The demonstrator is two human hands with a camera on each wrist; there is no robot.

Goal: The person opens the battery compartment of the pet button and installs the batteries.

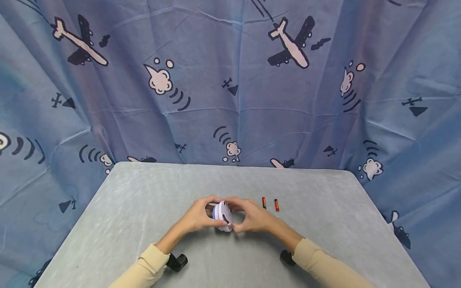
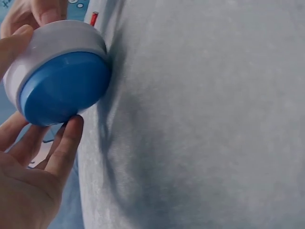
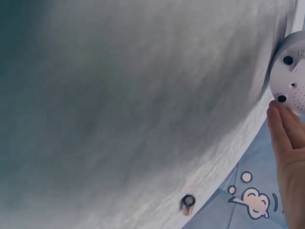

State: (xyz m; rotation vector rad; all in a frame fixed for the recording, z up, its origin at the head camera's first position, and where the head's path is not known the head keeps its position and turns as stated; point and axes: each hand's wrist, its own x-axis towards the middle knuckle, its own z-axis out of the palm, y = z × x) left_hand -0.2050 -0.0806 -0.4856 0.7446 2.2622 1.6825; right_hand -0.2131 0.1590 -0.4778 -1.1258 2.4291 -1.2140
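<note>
A round white device (image 1: 223, 216) with a blue domed face (image 2: 66, 88) is held up on its edge over the table, both hands around it. My left hand (image 1: 199, 216) grips it from the left, thumb at the near edge and fingers at the far edge. From the right, my right hand (image 1: 257, 216) holds the rim with its thumb and fingertips. The white back, facing right, shows dark round spots and small perforations in the right wrist view. A dark strip-like detail low on the back is too small to identify.
Two red batteries, a left one (image 1: 264, 203) and a right one (image 1: 276, 205), lie on the grey table (image 1: 162, 188) beyond my right hand. A blue curtain (image 1: 201, 120) with printed airplanes hangs behind the table. Black wrist mounts sit near both sleeves.
</note>
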